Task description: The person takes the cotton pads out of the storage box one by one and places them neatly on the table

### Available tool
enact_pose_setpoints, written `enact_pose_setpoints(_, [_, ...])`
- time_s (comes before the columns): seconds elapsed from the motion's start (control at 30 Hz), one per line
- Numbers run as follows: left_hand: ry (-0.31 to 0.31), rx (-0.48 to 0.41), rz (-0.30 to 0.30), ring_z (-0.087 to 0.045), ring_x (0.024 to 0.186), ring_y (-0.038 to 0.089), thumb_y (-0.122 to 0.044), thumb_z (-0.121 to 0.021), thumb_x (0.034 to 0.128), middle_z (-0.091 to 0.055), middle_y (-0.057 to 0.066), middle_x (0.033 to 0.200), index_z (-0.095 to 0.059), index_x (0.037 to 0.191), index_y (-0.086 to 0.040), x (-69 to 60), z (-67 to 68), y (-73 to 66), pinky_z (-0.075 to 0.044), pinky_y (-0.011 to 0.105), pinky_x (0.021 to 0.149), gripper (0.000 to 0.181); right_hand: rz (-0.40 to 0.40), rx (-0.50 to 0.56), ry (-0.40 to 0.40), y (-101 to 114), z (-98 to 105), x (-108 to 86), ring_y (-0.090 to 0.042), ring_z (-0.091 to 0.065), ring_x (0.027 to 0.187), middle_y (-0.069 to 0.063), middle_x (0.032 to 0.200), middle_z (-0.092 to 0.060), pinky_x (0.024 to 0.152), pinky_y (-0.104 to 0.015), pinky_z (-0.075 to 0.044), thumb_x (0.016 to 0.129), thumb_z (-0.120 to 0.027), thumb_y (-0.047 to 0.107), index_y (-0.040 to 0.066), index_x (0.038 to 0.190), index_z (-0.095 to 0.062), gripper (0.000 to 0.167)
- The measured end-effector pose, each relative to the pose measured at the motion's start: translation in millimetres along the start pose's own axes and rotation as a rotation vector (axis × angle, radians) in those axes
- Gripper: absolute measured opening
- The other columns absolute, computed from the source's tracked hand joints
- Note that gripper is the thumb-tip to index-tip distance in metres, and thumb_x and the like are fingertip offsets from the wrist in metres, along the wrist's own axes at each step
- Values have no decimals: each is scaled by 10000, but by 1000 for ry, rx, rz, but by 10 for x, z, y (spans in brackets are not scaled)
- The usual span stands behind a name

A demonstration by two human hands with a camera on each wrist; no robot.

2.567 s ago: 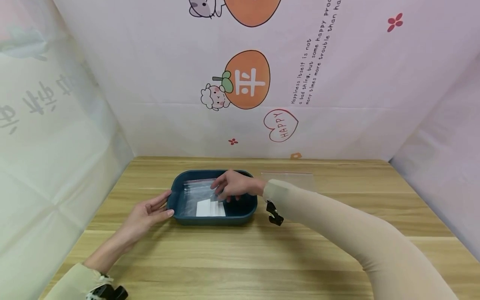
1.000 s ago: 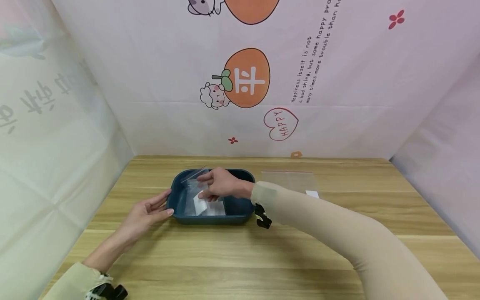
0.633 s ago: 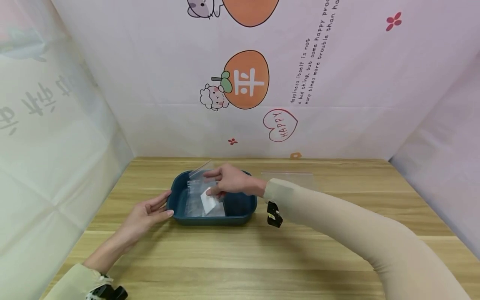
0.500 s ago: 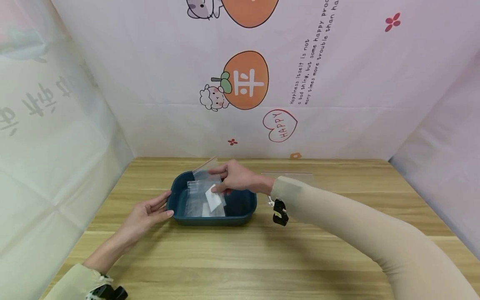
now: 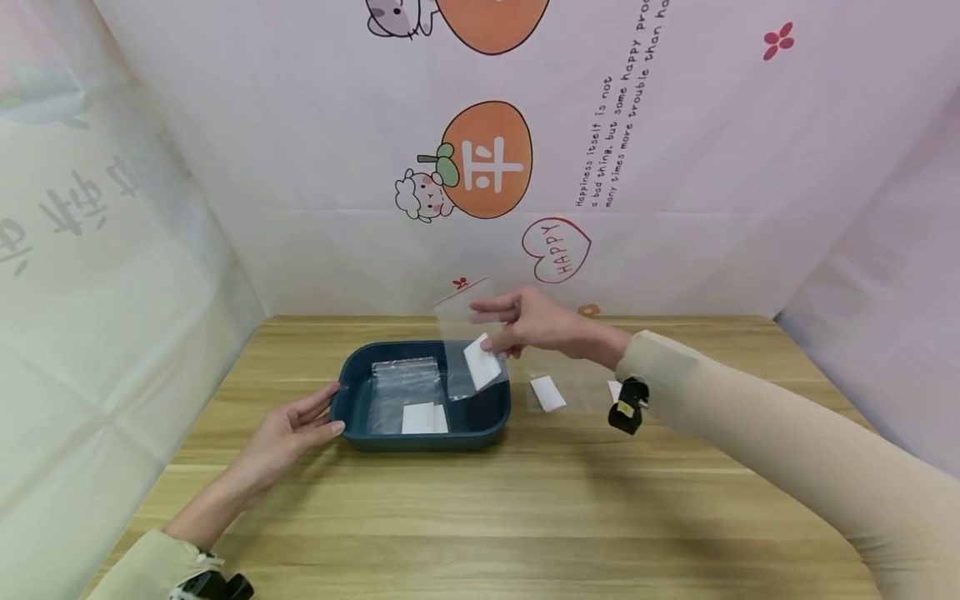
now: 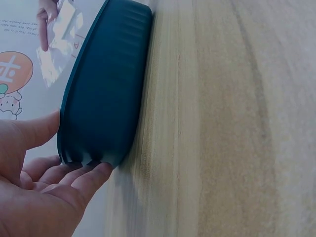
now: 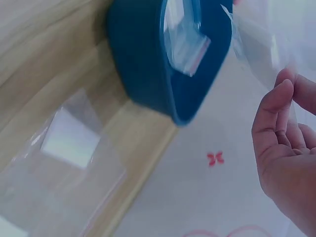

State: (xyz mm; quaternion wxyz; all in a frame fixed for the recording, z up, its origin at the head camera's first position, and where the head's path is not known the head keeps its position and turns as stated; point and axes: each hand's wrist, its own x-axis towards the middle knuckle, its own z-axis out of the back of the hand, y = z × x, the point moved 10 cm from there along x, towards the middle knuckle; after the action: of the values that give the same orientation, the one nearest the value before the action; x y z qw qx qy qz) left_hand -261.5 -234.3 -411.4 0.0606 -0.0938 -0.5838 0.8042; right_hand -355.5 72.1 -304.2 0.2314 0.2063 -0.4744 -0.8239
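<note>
In the head view, my right hand (image 5: 536, 321) pinches a clear zip-lock bag (image 5: 457, 337) with a white label inside, between thumb and fingertips. This bag hangs tilted above the right part of a dark blue plastic bin (image 5: 420, 443). Another zip-lock bag (image 5: 405, 387) with white pieces lies in the bin's left part. My left hand (image 5: 281, 437) rests against the bin's left end, thumb and fingers spread and extended. The left wrist view shows the thumb at the rim and the fingertips against the end wall of the bin (image 6: 106, 84).
Right of the bin, clear zip-lock bag material (image 5: 573, 396) lies flat on the wooden table (image 5: 465, 517), with white labels (image 5: 547, 393) showing. My right forearm hangs over part of it. A printed white cloth (image 5: 337, 167) stands behind the table.
My right hand has lifted a zip-lock bag out of the bin and moved up and to the right. More of the bags on the table shows now. The left hand has stayed at the bin.
</note>
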Motion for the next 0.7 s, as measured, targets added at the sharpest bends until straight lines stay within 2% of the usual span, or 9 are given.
enact_pose_setpoints(0.1, [4, -1, 0, -256, 1537, 406, -196, -734, 1022, -256, 193, 1690, -314, 1649, -34, 1, -3, -10, -465, 285, 1068, 771, 4, 7, -25, -69, 176, -99, -205, -615, 699, -120, 1419, -656, 660, -307, -574, 927, -807, 51, 80, 1548, -543, 675])
enact_pose_setpoints(0.23, [9, 2, -3, -271, 1527, 409, -186, -727, 1026, -255, 206, 1685, -308, 1648, -26, 0, -9, -21, -467, 284, 1069, 767, -2, 30, -48, -228, 397, -245, -191, -583, 668, -204, 1056, -762, 629, -284, -542, 937, -801, 60, 64, 1556, -527, 677])
enact_pose_setpoints(0.27, [6, 1, -1, -275, 1526, 402, -184, -728, 1025, -260, 199, 1685, -312, 1648, -29, -1, -9, -18, -468, 278, 1064, 765, -5, 34, -54, -281, 453, -283, -189, -575, 664, -165, 1022, -768, 631, -286, -537, 941, -799, 65, 66, 1560, -522, 678])
enact_pose_setpoints(0.3, [8, 3, -3, -274, 1526, 407, -182, -724, 1028, -256, 205, 1685, -308, 1649, -28, 0, -10, -18, -469, 281, 1066, 764, -13, 40, -58, -337, 507, -327, -187, -570, 662, -173, 936, -755, 634, -287, -535, 946, -795, 70, 67, 1563, -519, 676])
enact_pose_setpoints(0.37, [6, 6, -5, -274, 1528, 409, -187, -724, 1028, -256, 202, 1687, -306, 1650, -31, 2, -10, -17, -469, 285, 1067, 765, -32, 43, -68, -445, 610, -424, -181, -569, 667, -196, 898, -738, 644, -291, -537, 952, -789, 79, 72, 1568, -513, 676])
enact_pose_setpoints(0.47, [0, 14, -4, -276, 1528, 411, -197, -727, 1027, -261, 195, 1688, -312, 1651, -39, 5, -1, -6, -467, 292, 1070, 766, -50, 40, -84, -592, 753, -570, -168, -576, 694, -182, 1177, -746, 659, -295, -553, 952, -783, 77, 58, 1575, -496, 687])
enact_pose_setpoints(0.5, [1, 15, -5, -277, 1528, 413, -196, -724, 1029, -259, 195, 1689, -310, 1652, -40, 5, -1, -6, -467, 292, 1071, 764, -56, 39, -88, -640, 795, -617, -164, -581, 700, -210, 1240, -722, 664, -295, -559, 948, -785, 77, 55, 1576, -493, 693])
enact_pose_setpoints(0.6, [-7, 15, -4, -278, 1528, 410, -195, -725, 1028, -263, 190, 1688, -318, 1651, -45, 3, 9, 9, -465, 286, 1067, 759, -68, 46, -98, -793, 914, -744, -161, -579, 711, -133, 1526, -568, 668, -296, -560, 942, -792, 84, 55, 1583, -480, 714])
enact_pose_setpoints(0.7, [-1, 17, -7, -267, 1531, 418, -199, -721, 1032, -258, 198, 1688, -315, 1652, -44, 2, -3, 6, -467, 269, 1061, 757, -88, 63, -108, -992, 1026, -883, -155, -571, 708, -109, 1594, -493, 660, -290, -551, 940, -800, 95, 49, 1589, -466, 731])
